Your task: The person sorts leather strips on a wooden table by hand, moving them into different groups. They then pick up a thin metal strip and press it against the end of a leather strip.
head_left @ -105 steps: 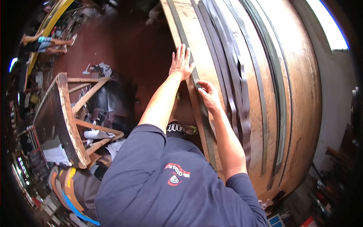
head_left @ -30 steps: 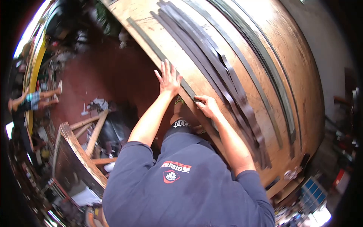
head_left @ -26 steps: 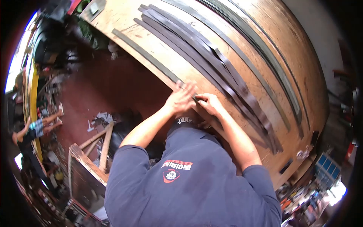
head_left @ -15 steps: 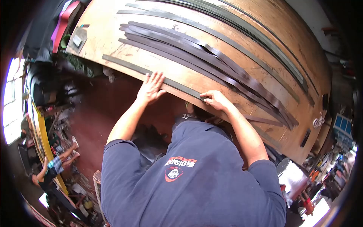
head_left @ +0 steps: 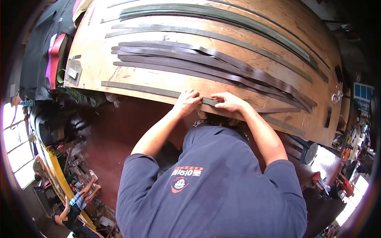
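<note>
A long strip (head_left: 139, 89) lay along the near edge of the wooden table (head_left: 95, 63); the bundle of strips (head_left: 198, 63) lay behind it, further strips (head_left: 222, 18) probably beyond.

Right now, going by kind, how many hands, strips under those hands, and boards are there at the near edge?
Hands: 2, the left hand and the right hand
Dark strip that both hands touch: 1
Wooden board beneath it: 1
Total: 4
The overlapping strips farther back are too tangled to count.
</note>
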Available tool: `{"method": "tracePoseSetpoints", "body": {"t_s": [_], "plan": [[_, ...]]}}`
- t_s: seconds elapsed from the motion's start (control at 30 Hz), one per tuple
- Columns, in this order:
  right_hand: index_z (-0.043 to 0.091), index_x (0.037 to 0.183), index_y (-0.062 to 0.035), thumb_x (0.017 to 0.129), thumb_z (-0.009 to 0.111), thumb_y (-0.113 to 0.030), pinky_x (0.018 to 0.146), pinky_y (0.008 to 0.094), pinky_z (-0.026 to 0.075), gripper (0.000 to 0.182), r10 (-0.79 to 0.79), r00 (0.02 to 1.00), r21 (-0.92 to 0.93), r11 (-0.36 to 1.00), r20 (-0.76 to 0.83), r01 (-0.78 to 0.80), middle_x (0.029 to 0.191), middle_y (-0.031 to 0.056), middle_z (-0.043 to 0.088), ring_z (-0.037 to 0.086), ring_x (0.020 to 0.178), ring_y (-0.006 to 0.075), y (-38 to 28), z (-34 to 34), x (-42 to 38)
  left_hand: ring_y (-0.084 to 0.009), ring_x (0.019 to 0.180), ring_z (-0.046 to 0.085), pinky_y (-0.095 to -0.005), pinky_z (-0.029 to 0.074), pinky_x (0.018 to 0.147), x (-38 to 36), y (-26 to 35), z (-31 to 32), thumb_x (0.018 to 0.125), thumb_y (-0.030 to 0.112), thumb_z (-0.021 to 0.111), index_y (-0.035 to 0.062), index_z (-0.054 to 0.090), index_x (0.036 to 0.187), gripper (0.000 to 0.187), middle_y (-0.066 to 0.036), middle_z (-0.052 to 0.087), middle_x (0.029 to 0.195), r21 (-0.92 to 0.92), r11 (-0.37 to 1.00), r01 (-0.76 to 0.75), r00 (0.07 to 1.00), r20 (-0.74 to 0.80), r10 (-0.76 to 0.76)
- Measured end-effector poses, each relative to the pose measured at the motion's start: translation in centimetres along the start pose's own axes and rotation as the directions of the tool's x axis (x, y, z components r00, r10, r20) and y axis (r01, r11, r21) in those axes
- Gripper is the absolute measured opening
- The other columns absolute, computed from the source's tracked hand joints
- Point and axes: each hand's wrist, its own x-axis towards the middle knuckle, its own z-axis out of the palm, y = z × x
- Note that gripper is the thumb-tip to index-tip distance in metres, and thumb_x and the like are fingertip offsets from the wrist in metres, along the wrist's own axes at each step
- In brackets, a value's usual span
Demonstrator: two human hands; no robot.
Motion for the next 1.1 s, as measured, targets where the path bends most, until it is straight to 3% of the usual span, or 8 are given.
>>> {"method": "tracePoseSetpoints", "body": {"t_s": [0.03, 0.1, 0.17, 0.23, 0.33, 0.6, 0.77, 1.1], "plan": [[0.053, 0.133, -0.0063, 0.086, 0.063, -0.008, 0.095, 0.0353, 0.048, 0.049, 0.000, 1.000, 0.001, 1.000, -0.005, 0.000, 0.124, 0.0186, 0.061, 0.060, 0.111, 0.0228, -0.4, -0.3, -0.5, -0.0263, 0.091, 0.055, -0.0394, 0.044, 0.081, -0.1, -0.1, 0.2, 0.073, 0.018, 0.068, 0.0087, 0.064, 0.100, 0.028, -0.007, 0.058, 0.092, 0.015, 1.000, 0.014, 1.000, 0.023, -0.015], [0.054, 0.133, -0.0067, 0.085, 0.064, -0.008, 0.094, 0.0364, 0.049, 0.049, 0.127, 0.990, -0.170, 0.976, -0.068, -0.137, 0.121, 0.0188, 0.063, 0.061, 0.109, 0.0240, -2.1, -0.9, -2.1, -0.0252, 0.093, 0.054, -0.0387, 0.044, 0.083, -0.2, 0.1, 0.3, 0.075, 0.020, 0.065, 0.0092, 0.065, 0.099, 0.027, -0.006, 0.058, 0.093, 0.026, 0.999, 0.027, 0.998, 0.049, -0.029], [0.054, 0.132, -0.0072, 0.085, 0.065, -0.009, 0.092, 0.0362, 0.049, 0.048, 0.121, 0.989, -0.200, 0.970, -0.087, -0.136, 0.118, 0.0180, 0.065, 0.062, 0.106, 0.0237, -2.5, -1.2, -3.4, -0.0261, 0.088, 0.056, -0.0393, 0.045, 0.081, -0.2, 0.6, 0.2, 0.073, 0.015, 0.070, 0.0082, 0.065, 0.098, 0.026, -0.007, 0.059, 0.092, 0.027, 0.998, 0.049, 0.998, -0.030, -0.049], [0.058, 0.125, -0.0052, 0.083, 0.065, -0.013, 0.088, 0.0367, 0.050, 0.043, 0.086, 0.987, -0.298, 0.946, -0.136, -0.124, 0.106, 0.0174, 0.069, 0.066, 0.098, 0.0267, -3.3, -1.4, -4.5, -0.0259, 0.088, 0.056, -0.0391, 0.045, 0.081, -0.2, 0.7, 0.2, 0.073, 0.015, 0.070, 0.0081, 0.066, 0.098, 0.026, -0.006, 0.059, 0.092, 0.038, 0.998, 0.047, 0.999, -0.029, -0.046], [0.060, 0.124, -0.0071, 0.083, 0.064, -0.012, 0.085, 0.0369, 0.050, 0.041, 0.060, 0.985, -0.397, 0.910, -0.160, -0.120, 0.101, 0.0163, 0.070, 0.067, 0.094, 0.0269, -2.5, -1.5, -5.3, -0.0256, 0.089, 0.056, -0.0387, 0.045, 0.081, -0.3, 0.5, 0.0, 0.074, 0.014, 0.070, 0.0079, 0.066, 0.098, 0.025, -0.006, 0.060, 0.093, 0.045, 0.998, 0.043, 0.998, -0.037, -0.041], [0.062, 0.116, -0.0061, 0.085, 0.063, -0.010, 0.081, 0.0350, 0.050, 0.031, 0.023, 0.974, -0.222, 0.972, -0.225, -0.074, 0.092, 0.0133, 0.069, 0.065, 0.085, 0.0239, 0.2, -1.4, -5.8, -0.0251, 0.093, 0.056, -0.0410, 0.043, 0.084, -0.6, 0.5, 0.1, 0.074, 0.013, 0.070, 0.0088, 0.066, 0.099, 0.026, -0.006, 0.060, 0.094, 0.025, 0.999, 0.040, 0.999, -0.037, -0.039], [0.064, 0.111, -0.0045, 0.085, 0.062, -0.009, 0.081, 0.0339, 0.050, 0.026, 0.007, 0.972, -0.168, 0.985, -0.235, -0.048, 0.094, 0.0128, 0.070, 0.065, 0.086, 0.0213, 1.3, -1.3, -5.7, -0.0259, 0.101, 0.054, -0.0474, 0.036, 0.095, -0.2, 1.9, -0.1, 0.074, 0.014, 0.071, 0.0112, 0.064, 0.104, 0.031, -0.005, 0.057, 0.103, 0.107, 0.986, 0.125, 0.992, -0.036, -0.121], [0.067, 0.108, -0.0019, 0.085, 0.062, -0.008, 0.084, 0.0317, 0.051, 0.024, 0.016, 0.968, -0.122, 0.991, -0.251, -0.048, 0.097, 0.0124, 0.071, 0.066, 0.090, 0.0191, 0.8, -1.3, -5.7, -0.0248, 0.099, 0.053, -0.0434, 0.035, 0.093, 1.5, 3.0, 1.4, 0.077, 0.020, 0.068, 0.0094, 0.064, 0.096, 0.023, -0.006, 0.058, 0.100, 0.018, 0.998, 0.054, 0.998, 0.030, -0.054]]}}
